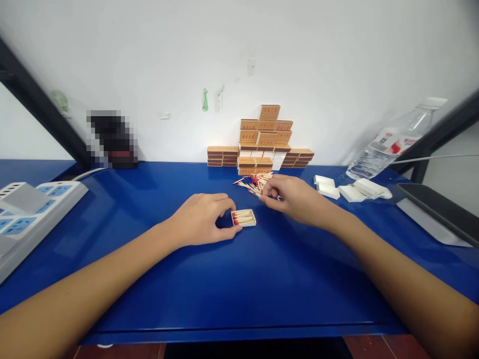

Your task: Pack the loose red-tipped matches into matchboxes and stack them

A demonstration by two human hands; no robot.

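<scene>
Between the thumb and fingers of my left hand (pixel 204 219) is a small white matchbox tray (pixel 250 222), gripped at its left end. Red-headed matches (pixel 243 217) lie side by side in the tray, heads to the left. My right hand (pixel 294 197) is at the near right side of a loose pile of matches (pixel 258 182), its thumb and index finger pinched together. Whatever is between those fingertips is too small to make out, and the hand covers part of the pile.
Behind the pile, matchboxes (pixel 267 133) are stacked against the wall. Several white trays (pixel 352 193) lie to the right, near a leaning water bottle (pixel 389 139) and a dark flat device (pixel 441 207). A power strip (pixel 48 204) is at the left on the blue table (pixel 239 289).
</scene>
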